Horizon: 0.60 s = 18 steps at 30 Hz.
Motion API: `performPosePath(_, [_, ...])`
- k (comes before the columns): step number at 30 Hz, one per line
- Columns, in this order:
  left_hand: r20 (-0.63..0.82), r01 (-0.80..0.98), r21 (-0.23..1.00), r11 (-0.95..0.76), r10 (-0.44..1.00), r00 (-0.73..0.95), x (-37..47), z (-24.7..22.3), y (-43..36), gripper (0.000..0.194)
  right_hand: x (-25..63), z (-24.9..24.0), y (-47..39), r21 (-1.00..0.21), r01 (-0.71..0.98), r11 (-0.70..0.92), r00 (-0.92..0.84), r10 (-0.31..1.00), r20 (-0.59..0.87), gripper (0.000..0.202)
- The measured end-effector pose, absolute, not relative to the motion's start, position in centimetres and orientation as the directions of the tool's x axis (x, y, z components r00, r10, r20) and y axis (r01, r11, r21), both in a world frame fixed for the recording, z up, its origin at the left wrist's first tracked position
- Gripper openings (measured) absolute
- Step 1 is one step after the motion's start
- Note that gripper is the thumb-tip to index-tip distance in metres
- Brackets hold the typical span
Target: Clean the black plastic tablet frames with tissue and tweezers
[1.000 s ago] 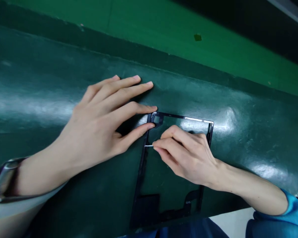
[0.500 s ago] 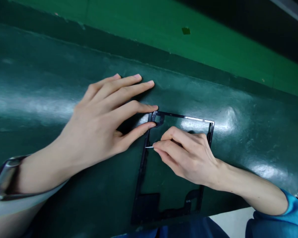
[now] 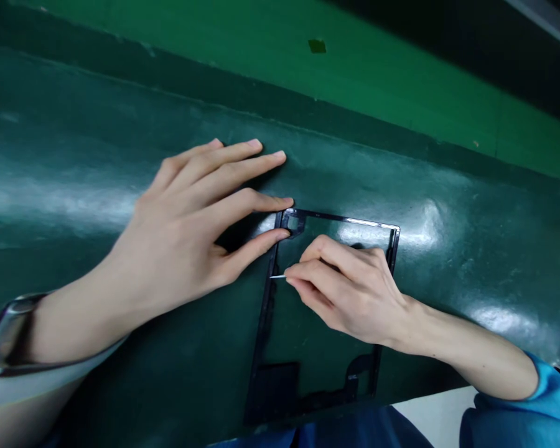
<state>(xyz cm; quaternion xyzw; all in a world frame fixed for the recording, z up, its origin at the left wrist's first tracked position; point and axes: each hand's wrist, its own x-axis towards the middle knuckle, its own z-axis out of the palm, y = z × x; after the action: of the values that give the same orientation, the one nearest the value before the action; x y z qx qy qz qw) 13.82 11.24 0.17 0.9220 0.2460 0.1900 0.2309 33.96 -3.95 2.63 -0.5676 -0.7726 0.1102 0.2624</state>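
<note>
A thin black rectangular frame (image 3: 329,217) with cut-outs and tabs lies on the dark green work surface. My left hand (image 3: 182,224) steadies its far left corner, with the thumb and index finger on either side. The other fingers of that hand stretch out over the surface. My right hand (image 3: 350,292) is above the frame's opening, closed in a pinch. From its fingertips sticks out a thin, pointed, silvery tool (image 3: 277,277), whose tip meets the frame's left rail. The rest of the tool is hidden in the hand.
The glossy green surface (image 3: 84,205) reflects light in patches. Beyond it rises a brighter green strip (image 3: 242,50) with a small dark yellowish diamond mark (image 3: 317,46). A watch (image 3: 4,336) is on my left wrist.
The whole view has shifted slightly, so that everything appears a little further left. Both hands, the frame and the tool keep nearly the same positions relative to one another.
</note>
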Motion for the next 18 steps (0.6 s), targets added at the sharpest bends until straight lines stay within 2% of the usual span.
performPosePath(9, [0.242,0.365,0.509,-0.78,0.536,0.809,13.59,0.06,11.37,0.024,33.96,2.57,-3.94,-0.483,0.811,0.33,-0.212,0.935,0.285,0.021])
performPosePath(15, [0.311,0.321,0.411,-0.853,0.463,0.83,13.68,-0.31,11.51,0.024,33.95,2.63,-3.85,-0.479,0.814,0.328,-0.202,0.933,0.298,0.021])
performPosePath(18, [0.319,0.32,0.401,-0.858,0.458,0.83,13.81,-0.35,11.55,0.024,33.98,2.54,-3.92,-0.497,0.8,0.335,-0.205,0.932,0.299,0.024])
